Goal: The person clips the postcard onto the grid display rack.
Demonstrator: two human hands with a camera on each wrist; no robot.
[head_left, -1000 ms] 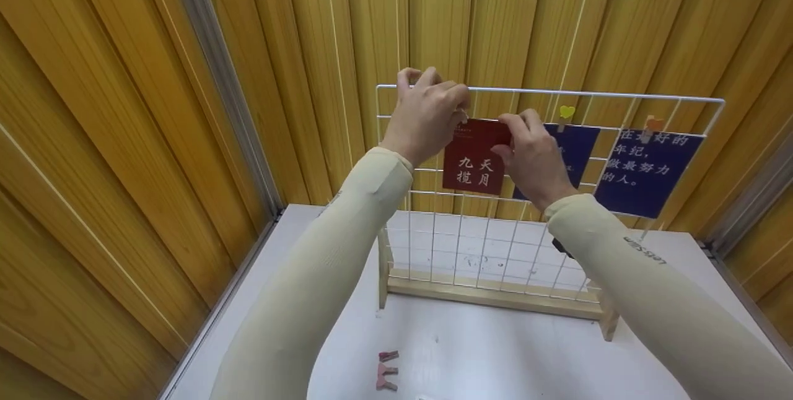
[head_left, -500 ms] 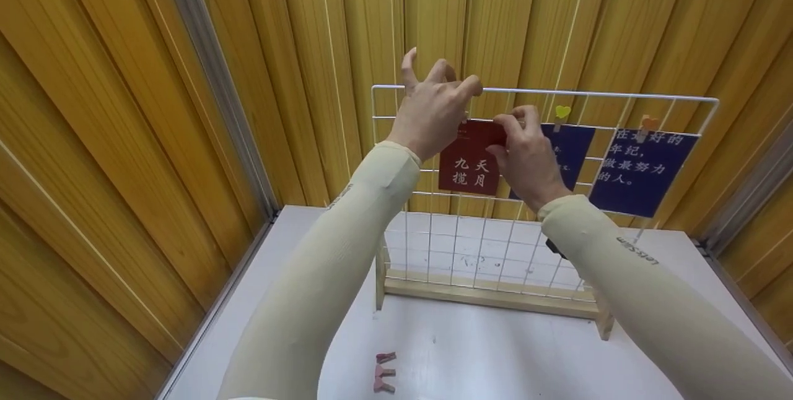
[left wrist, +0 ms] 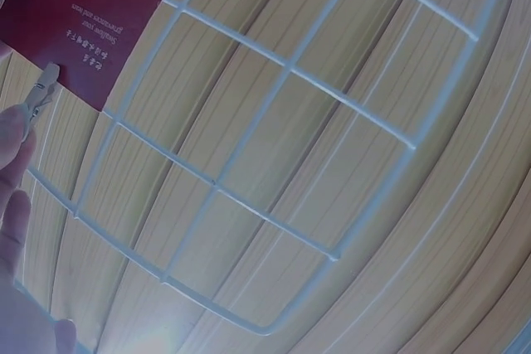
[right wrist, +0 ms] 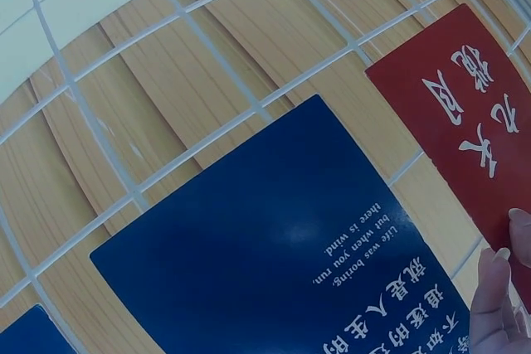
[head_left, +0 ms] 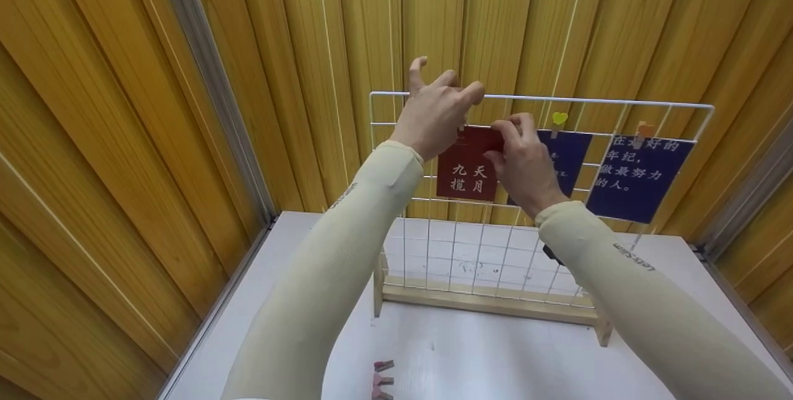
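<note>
Right hand (head_left: 526,163) pinches the upper right edge of a red rectangular paper card (head_left: 466,168), left hand (head_left: 435,116) fingers a small pale wooden clip (left wrist: 42,90) by its top left; judged light, bendable, crease-prone, best edge-held.

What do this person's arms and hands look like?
The left hand and right hand wear no gloves. The left sleeve and right sleeve are pale cream and close-fitting, with dark lettering; the right one's seems to read "LetsSlim". A small black object, too unclear to identify, shows beside the right sleeve.
</note>
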